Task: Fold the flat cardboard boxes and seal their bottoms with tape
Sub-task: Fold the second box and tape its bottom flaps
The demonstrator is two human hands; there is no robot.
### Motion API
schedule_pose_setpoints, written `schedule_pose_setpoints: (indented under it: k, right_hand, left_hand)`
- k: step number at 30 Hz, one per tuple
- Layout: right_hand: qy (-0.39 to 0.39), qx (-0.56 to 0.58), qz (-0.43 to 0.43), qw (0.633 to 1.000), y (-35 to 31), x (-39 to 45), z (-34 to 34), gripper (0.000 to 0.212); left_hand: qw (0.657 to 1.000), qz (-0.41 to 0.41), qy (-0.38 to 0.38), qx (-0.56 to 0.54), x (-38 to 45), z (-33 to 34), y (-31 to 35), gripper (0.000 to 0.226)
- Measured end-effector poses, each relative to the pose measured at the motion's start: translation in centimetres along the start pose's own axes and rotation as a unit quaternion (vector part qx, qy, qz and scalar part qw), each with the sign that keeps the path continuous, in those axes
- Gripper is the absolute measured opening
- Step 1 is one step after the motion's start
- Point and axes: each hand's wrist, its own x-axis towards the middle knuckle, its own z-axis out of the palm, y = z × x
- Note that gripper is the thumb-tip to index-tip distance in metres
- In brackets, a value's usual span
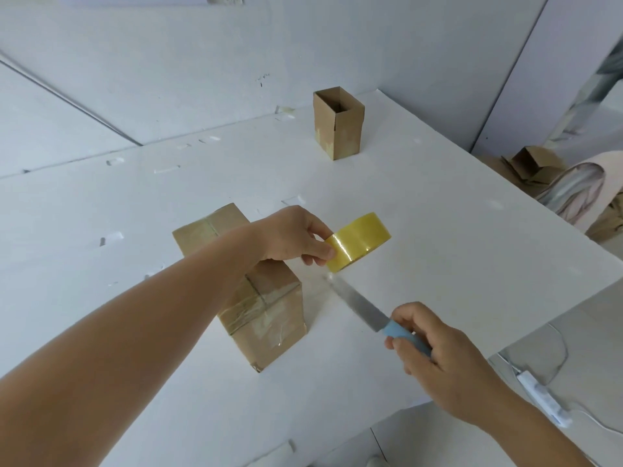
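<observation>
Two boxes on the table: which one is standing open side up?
The far box, upright near the table's back edge with its top open. The near box, under the left arm, has its taped flaps facing up.

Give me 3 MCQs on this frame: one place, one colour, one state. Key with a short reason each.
1. Where is the open-topped box?
A far side of table
B under left arm
C on floor

2. Colour of the knife handle?
A red
B light blue
C black

3. What is the left hand doing?
A lying flat
B gripping the tape roll
C holding the knife

Key: A, it stands upright near the far table edge; B, blue handle in the right hand; B, fingers pinch the yellow roll.
</observation>
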Motion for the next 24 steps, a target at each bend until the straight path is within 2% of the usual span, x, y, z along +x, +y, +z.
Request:
schedule_pose_setpoints:
  k: [2,5,9,14,19,24]
  right_hand:
    - [-0.003,0.027,0.018,0.999,-0.8,0.1,-0.4,0.018]
    - [-0.007,0.024,-0.013,1.000,-2.4,0.5,-1.0,0.028]
    - [-0.006,-0.078,-0.038,0.996,-3.8,1.1,-1.1,0.042]
    - [0.047,-0.198,-0.087,0.975,-5.7,1.9,-0.9,0.048]
    - [0.024,-0.320,-0.077,0.944,-7.1,2.7,-0.6,0.053]
    - [0.015,-0.381,-0.070,0.922,-7.4,3.3,-0.6,0.063]
  left_hand:
    - [1.000,0.002,0.001,-0.005,-0.1,0.0,0.0,0.007]
    - [1.000,0.005,0.005,-0.008,-0.1,0.0,0.1,0.008]
    - [1.000,0.010,0.003,-0.009,0.0,-0.1,0.0,0.009]
    - [1.000,0.018,0.003,-0.004,0.3,-0.1,-0.1,0.011]
    - [1.000,0.028,-0.003,-0.009,0.6,0.0,-0.3,0.011]
    - [0.999,0.035,0.004,-0.037,0.8,0.0,-0.4,0.014]
